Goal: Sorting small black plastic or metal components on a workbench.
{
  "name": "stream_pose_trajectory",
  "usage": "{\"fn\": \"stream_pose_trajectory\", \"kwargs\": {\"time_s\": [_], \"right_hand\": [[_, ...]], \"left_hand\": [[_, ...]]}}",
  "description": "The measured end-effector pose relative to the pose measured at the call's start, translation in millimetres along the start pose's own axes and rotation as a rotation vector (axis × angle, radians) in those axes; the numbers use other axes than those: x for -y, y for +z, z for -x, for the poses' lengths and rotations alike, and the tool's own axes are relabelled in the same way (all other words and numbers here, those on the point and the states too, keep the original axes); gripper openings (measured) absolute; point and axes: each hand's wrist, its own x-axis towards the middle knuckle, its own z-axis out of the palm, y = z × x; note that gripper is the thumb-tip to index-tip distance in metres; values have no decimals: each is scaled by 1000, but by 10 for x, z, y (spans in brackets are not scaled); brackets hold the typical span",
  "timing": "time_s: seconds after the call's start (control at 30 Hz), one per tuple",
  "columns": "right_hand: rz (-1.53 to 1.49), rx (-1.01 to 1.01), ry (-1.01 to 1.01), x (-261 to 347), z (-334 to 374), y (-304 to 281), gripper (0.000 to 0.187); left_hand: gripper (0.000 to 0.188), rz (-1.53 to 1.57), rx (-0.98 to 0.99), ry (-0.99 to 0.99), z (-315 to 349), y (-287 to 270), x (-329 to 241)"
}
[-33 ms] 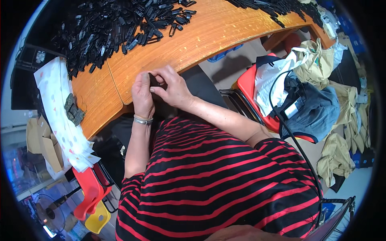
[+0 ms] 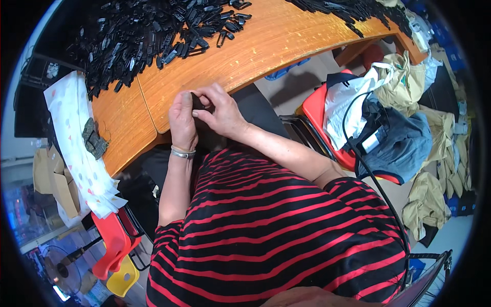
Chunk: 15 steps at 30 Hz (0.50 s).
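**Me:** Head view puts both my hands at the near edge of the wooden bench (image 2: 286, 46), a little left of the frame's centre. My left hand (image 2: 182, 120) and right hand (image 2: 221, 113) meet around one small black piece (image 2: 198, 102); the fingers of both are closed on it, pinching from either side.

**You:** What's the risk there?

**Me:** I'd say dropping it. I hold the piece right over the bench edge, above my lap, so if my pinch slips it likely falls between my knees to the floor rather than back onto wood. My own fingers cover most of it, so I can't tell how well it sits in my grip.

**You:** Anything else nearby?

**Me:** A big heap of black pieces (image 2: 148, 36) fills the upper left of the frame, well apart from my hands. A sweeping elbow could push some off the far edge. At the left lies a spotted white cloth (image 2: 76, 148) hanging over the bench end, with a small dark bundle (image 2: 94, 138) on it; a tug on that cloth might drag the bundle down.
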Motion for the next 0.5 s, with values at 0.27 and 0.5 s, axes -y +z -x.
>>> {"fn": "stream_pose_trajectory", "kwargs": {"time_s": [0.27, 0.5], "right_hand": [[-182, -9, 53, -187, -48, 92, 36], [-576, 172, 168, -210, -317, -163, 40]], "left_hand": [[27, -9, -30, -35, -99, 62, 55], [16, -165, 86, 228, -234, 228, -33]]}}
